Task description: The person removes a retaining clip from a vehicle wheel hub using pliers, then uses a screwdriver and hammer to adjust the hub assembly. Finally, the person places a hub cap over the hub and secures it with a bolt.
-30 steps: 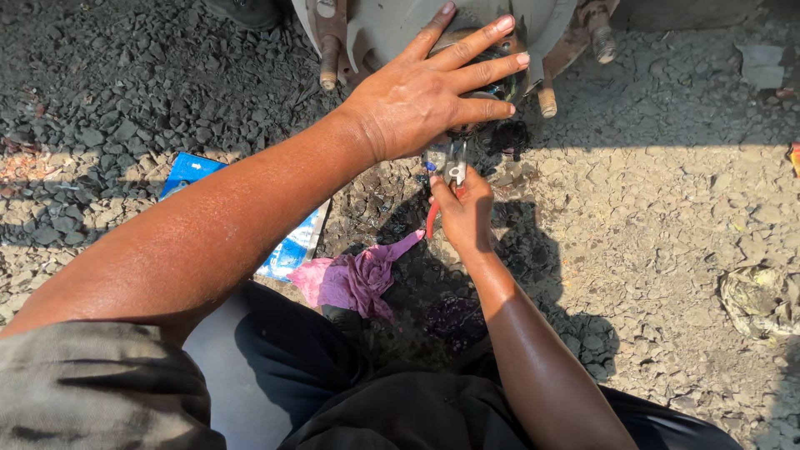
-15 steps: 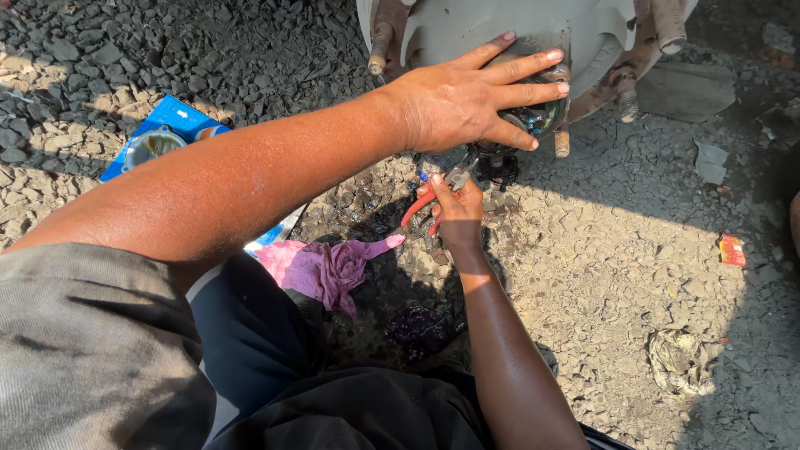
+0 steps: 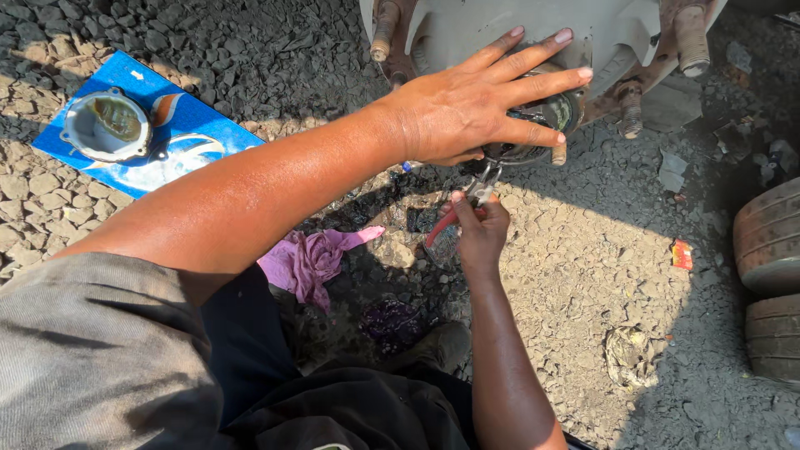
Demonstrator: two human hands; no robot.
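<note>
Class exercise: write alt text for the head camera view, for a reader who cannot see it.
A person's left hand lies flat on a grey wheel hub while the right hand works red-handled pliers beneath it. A pink rag lies on the gravel nearby.

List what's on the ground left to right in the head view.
Round metal cap on blue sheet → pink rag → red-handled pliers in right hand → crumpled wrapper → small red scrap → stacked tyres.
</note>
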